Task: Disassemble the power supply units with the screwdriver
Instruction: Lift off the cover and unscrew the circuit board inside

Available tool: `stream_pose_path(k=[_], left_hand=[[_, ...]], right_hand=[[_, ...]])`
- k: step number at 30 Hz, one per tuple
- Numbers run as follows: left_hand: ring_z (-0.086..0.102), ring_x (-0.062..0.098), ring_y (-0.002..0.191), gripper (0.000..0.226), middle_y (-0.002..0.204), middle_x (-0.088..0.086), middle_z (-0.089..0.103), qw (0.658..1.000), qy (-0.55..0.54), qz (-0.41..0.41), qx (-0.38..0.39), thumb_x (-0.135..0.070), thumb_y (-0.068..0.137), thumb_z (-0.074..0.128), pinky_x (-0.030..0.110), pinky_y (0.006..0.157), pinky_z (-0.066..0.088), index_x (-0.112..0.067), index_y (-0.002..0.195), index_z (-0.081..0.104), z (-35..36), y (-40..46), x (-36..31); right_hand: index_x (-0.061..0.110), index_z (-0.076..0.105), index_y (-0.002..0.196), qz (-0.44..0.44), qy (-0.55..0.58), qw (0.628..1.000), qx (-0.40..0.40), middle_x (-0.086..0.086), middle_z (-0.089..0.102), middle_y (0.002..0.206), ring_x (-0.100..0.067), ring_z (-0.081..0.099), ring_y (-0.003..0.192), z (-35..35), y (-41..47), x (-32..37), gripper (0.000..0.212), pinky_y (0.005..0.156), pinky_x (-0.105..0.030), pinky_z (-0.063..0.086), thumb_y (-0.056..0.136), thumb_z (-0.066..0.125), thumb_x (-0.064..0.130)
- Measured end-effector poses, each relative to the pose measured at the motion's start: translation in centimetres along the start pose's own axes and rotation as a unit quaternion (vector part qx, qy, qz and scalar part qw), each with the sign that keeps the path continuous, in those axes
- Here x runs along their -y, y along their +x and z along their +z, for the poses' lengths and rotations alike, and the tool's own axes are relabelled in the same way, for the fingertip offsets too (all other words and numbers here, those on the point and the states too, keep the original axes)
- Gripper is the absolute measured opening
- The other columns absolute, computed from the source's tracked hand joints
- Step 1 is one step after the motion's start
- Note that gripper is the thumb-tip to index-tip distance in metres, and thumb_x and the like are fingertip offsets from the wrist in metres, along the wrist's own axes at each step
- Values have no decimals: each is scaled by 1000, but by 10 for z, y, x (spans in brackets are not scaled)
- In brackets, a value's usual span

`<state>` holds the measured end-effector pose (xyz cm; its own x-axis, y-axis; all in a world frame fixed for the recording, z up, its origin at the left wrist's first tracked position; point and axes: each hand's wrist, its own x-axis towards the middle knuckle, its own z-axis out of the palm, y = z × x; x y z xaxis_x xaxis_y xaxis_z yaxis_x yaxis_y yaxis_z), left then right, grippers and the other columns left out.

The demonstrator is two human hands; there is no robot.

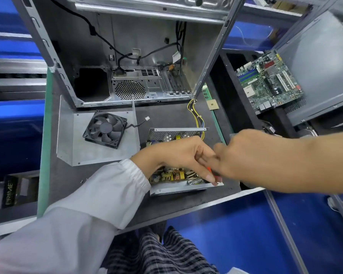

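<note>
The opened power supply unit (178,175) lies near the front edge of the dark surface (166,115), its lid off and its board of yellow and copper parts showing between the metal walls. Both hands meet over its right front corner. The left hand (178,155), in a white sleeve (107,194), arches over the board with fingers curled down, the fingertips touching the corner of the casing; whether that grip pinches anything I cannot tell. The right hand (251,155) is blurred, its grip curled round a red-handled screwdriver (211,172), of which only a sliver shows between the two hands.

A bundle of yellow and black wires (196,117) runs from the unit's far side. Just left of the unit lies a bent metal cover (83,151), with a black fan (105,128) resting on it. Behind stands an empty computer case (127,66), open toward the camera. To the right, well apart, a green motherboard (269,82) sits tilted on a grey case panel (321,66).

At the far left a dark box (10,190) bears the letters "PRIME". Blue floor (236,230) shows below the surface's edge.
</note>
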<state>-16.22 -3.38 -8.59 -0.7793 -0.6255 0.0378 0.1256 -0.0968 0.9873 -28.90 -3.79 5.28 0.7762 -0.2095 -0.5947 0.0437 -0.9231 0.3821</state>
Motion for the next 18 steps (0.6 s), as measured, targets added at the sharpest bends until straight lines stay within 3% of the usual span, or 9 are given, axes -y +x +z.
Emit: stream_pose_path(k=[2, 4, 6, 7, 10, 12, 14, 16, 18], left_hand=[[67, 2, 76, 27, 81, -8, 74, 998, 21, -9, -59, 15, 78, 70, 15, 75, 52, -8, 92, 71, 3, 0, 5], [67, 7, 80, 19, 87, 7, 73, 994, 47, -10, -101, 11, 75, 75, 21, 77, 53, 3, 91, 67, 7, 3, 5], [65, 7, 79, 21, 91, 17, 73, 991, 52, -1, -120, 9, 75, 76, 20, 76, 52, 7, 93, 65, 8, 5, 7], [63, 10, 81, 24, 93, 20, 72, 991, 45, -1, -123, 8, 76, 76, 22, 77, 52, 8, 97, 65, 7, 5, 9], [64, 12, 88, 32, 98, 14, 70, 996, -2, -12, -87, 12, 82, 67, 21, 82, 54, 6, 113, 63, 1, -2, 11], [65, -2, 85, 33, 91, 2, 74, 999, -18, -17, -33, 16, 86, 59, 9, 75, 48, -2, 114, 63, -5, -5, 9], [60, -15, 73, 38, 87, 3, 71, 999, -15, -11, 26, 19, 85, 56, 1, 68, 43, -11, 107, 61, -6, -5, 2], [56, -20, 65, 42, 86, -1, 64, 999, -3, 2, 49, 21, 83, 57, -3, 63, 39, -13, 107, 58, -6, -4, 2], [61, -15, 69, 38, 78, -2, 71, 1000, 2, -4, 23, 21, 81, 60, 1, 67, 44, -6, 107, 64, -4, -3, 5]], right_hand=[[16, 61, 88, 141, 245, 949, 142, 3, 55, 58, -6, 55, 51, -1, 8, -15, 27, 36, -20, 28, 88, 57, 43], [12, 58, 69, 235, 479, 803, 264, 4, 54, 43, -7, 39, 30, 3, 15, -30, 41, 31, -13, 25, 86, 61, 49], [6, 58, 73, 302, 614, 661, 307, -1, 51, 43, -8, 30, 27, 6, 19, -36, 37, 30, -10, 21, 92, 58, 38], [5, 59, 74, 298, 609, 666, 311, -2, 51, 46, -9, 31, 29, 8, 19, -36, 35, 31, -11, 22, 92, 57, 35], [14, 62, 88, 152, 335, 895, 250, 1, 52, 64, -17, 49, 53, 3, 12, -22, 25, 45, -24, 37, 93, 49, 35], [16, 59, 110, 13, 127, 985, 113, -2, 50, 79, -22, 56, 70, 6, 2, -5, 24, 48, -29, 32, 95, 41, 18], [16, 71, 93, -59, -57, 996, 30, -4, 57, 73, -18, 54, 55, -3, -9, 7, 46, 43, -25, 23, 92, 26, 5], [16, 72, 68, -75, -112, 987, -83, -6, 55, 55, -15, 40, 39, 5, -11, 12, 68, 42, -23, 17, 92, 11, -2], [15, 72, 73, -36, -53, 997, -32, -7, 56, 57, -18, 45, 38, -10, -8, 13, 34, 41, -20, 14, 88, 41, 10]])
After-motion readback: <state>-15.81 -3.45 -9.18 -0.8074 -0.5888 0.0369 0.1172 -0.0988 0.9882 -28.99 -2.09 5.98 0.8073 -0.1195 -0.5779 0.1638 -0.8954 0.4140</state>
